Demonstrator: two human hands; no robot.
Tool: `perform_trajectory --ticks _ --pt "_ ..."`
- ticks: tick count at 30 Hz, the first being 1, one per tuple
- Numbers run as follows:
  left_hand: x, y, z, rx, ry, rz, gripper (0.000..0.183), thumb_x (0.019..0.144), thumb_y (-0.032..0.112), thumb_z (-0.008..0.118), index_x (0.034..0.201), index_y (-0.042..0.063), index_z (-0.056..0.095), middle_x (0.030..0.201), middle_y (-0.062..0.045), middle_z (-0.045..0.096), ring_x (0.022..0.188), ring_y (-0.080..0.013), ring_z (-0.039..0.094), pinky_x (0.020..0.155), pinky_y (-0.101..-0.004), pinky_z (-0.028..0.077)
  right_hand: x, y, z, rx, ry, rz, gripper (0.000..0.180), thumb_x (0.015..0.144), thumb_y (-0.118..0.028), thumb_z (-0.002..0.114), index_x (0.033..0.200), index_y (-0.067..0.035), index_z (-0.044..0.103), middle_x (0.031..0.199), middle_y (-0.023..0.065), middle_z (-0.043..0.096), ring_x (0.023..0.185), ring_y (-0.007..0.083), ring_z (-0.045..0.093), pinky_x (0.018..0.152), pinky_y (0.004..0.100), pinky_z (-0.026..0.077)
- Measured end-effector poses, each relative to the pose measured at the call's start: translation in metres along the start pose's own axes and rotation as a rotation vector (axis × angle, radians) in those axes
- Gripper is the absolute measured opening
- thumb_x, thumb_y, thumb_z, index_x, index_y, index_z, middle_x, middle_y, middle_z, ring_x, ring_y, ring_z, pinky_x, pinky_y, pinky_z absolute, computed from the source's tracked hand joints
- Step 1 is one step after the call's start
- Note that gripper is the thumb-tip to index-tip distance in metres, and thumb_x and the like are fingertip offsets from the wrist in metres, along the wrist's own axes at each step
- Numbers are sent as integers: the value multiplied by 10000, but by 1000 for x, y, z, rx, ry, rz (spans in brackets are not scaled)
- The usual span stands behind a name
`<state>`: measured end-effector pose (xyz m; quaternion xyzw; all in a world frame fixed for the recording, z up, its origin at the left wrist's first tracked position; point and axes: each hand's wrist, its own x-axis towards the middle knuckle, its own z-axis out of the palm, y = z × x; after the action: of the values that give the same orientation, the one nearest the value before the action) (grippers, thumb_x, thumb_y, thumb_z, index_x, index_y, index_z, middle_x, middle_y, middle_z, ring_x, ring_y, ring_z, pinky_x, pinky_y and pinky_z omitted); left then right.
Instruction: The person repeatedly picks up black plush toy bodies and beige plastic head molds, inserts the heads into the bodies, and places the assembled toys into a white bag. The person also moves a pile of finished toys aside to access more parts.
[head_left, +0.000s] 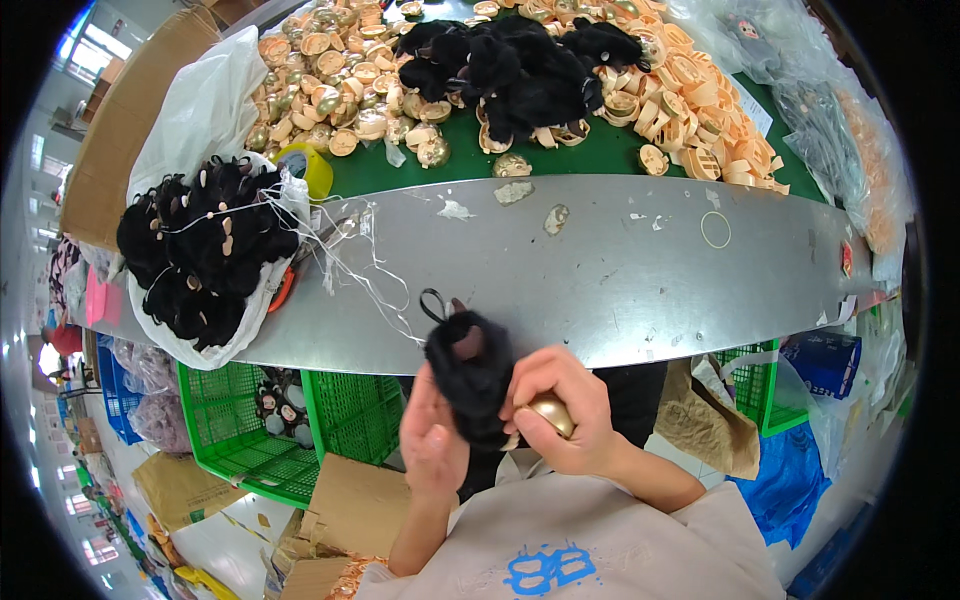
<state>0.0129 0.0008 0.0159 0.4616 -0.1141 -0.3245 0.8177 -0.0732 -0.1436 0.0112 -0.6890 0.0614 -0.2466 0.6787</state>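
Note:
A black plush piece (472, 375) with brown ear-like parts and a black loop hangs between my hands, just off the near table edge. My left hand (433, 435) supports it from the left with spread fingers. Against its right side, my right hand (566, 412) grips a shiny gold half-ball (553, 414), and the fingertips meet the plush. The underside of the plush is mostly hidden. Beyond the bare metal lies a heap of black plush pieces (525, 71). A white sack (247, 330) at the left holds more black plush pieces (210, 247).
Gold and peach plastic shells (345, 82) cover the green mat (360, 166), with peach parts (690, 97) at right. Yellow tape (316, 171), white strings (367, 281) and orange-handled scissors (282, 289) lie near the sack. Green crates (251, 450) stand below the metal tabletop (600, 262).

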Motion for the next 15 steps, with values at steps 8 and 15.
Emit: perform_trajectory --ticks 8,15 --pt "18 7 7 344 214 -75 611 826 26 741 1370 -35 468 1119 -92 661 1014 -164 665 905 -309 536 -4 -5 -12 387 66 315 163 1000 5 555 1156 1 508 1007 121 644 921 175 694 810 308 598" --pt "16 -8 10 -61 312 -129 276 924 -39 615 1199 -60 622 1261 -132 676 1080 -220 670 932 -337 532 -8 -15 -12 423 49 454 250 1023 -98 585 1257 -19 543 942 98 701 779 117 696 660 228 571"
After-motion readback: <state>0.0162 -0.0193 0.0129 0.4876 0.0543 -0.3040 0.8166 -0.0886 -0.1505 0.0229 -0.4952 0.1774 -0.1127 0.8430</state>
